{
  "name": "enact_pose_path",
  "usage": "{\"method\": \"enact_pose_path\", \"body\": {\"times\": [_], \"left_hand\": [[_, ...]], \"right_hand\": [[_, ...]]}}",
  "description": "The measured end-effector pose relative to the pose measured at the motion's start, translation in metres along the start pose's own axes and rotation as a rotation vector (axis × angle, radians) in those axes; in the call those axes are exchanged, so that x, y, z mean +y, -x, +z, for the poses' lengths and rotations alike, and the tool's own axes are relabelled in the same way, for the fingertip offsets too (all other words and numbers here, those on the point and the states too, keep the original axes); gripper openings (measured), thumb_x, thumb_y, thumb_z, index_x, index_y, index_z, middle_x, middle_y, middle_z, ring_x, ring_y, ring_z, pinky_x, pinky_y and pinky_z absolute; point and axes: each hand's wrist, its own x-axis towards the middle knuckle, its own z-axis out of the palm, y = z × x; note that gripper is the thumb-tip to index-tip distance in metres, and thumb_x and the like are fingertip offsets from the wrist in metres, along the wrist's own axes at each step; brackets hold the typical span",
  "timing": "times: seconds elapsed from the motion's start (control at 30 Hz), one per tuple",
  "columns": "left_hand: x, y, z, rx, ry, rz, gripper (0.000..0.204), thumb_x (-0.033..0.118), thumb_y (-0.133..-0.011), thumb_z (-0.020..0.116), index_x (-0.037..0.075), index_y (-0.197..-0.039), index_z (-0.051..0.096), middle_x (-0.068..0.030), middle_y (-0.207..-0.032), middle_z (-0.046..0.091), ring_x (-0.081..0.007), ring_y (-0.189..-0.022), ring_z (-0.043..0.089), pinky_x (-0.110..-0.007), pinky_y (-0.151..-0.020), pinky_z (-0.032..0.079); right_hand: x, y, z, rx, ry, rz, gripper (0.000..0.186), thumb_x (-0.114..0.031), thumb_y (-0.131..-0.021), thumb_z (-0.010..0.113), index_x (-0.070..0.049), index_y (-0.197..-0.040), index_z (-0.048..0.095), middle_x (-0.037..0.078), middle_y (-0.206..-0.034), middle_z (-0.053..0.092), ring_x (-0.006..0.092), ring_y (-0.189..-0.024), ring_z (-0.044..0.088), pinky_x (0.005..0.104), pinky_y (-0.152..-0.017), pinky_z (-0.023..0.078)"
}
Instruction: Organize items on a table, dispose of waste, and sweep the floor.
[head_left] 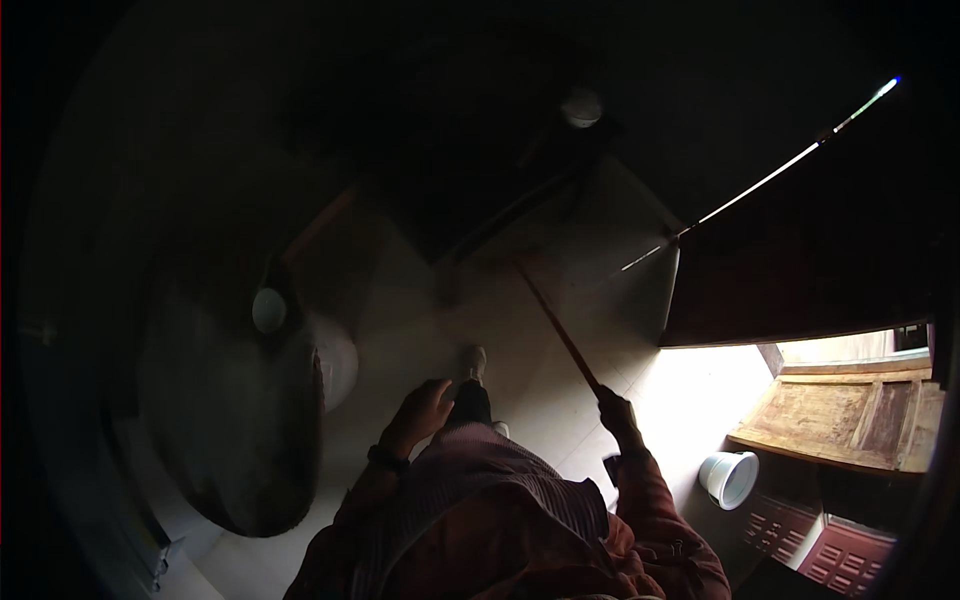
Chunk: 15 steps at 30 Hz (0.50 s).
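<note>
My right hand (617, 412) is wrapped round a long, thin reddish-brown stick (558, 325). The stick slants away ahead and to the left, toward the pale floor (505, 300). Its far end fades into shadow, so I cannot make out what is on it. My left hand (420, 408) hangs in front of my body beside my dark trouser leg (471, 402), fingers loosely stretched and nothing visible in them. A dark band (388, 459) circles the left wrist.
To the left stands a large dark rounded object (235, 440), with a pale round item (268, 310) near its far end. On the right, bright light falls by a dark door (800, 270). A white bucket (729, 479) lies near a wooden panelled door (830, 412).
</note>
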Motion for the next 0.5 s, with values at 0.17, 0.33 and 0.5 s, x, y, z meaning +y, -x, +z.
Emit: {"method": "enact_pose_path", "body": {"times": [0.17,0.33,0.5], "left_hand": [[-0.001,-0.055,-0.028,-0.018,-0.027,-0.052,0.04,0.016,-0.082,0.061,-0.002,-0.116,0.049,-0.0205,-0.11,0.057,-0.035,-0.097,0.057,-0.04,-0.081,0.049],[-0.027,-0.09,-0.051,-0.013,-0.092,0.013,0.04,0.015,-0.082,0.061,-0.001,-0.117,0.048,-0.0201,-0.109,0.056,-0.0344,-0.096,0.058,-0.04,-0.079,0.049],[-0.03,-0.128,-0.067,0.043,-0.139,0.143,0.039,0.012,-0.081,0.062,0.0,-0.115,0.048,-0.0193,-0.101,0.057,-0.0342,-0.088,0.058,-0.04,-0.074,0.049]], "right_hand": [[-0.068,-0.148,0.03,0.052,0.012,-0.153,0.032,-0.012,-0.082,0.05,-0.015,-0.114,0.054,0.016,-0.086,0.064,0.0351,-0.081,0.062,0.0447,-0.065,0.052],[-0.028,-0.141,0.025,0.053,-0.047,-0.094,0.032,-0.016,-0.083,0.049,-0.017,-0.114,0.054,0.016,-0.088,0.064,0.0363,-0.082,0.062,0.0474,-0.067,0.051],[0.024,0.024,-0.021,-0.224,0.025,0.467,0.041,-0.013,-0.08,0.052,-0.013,-0.121,0.048,0.019,-0.083,0.064,0.0402,-0.075,0.061,0.0499,-0.063,0.05]]}}
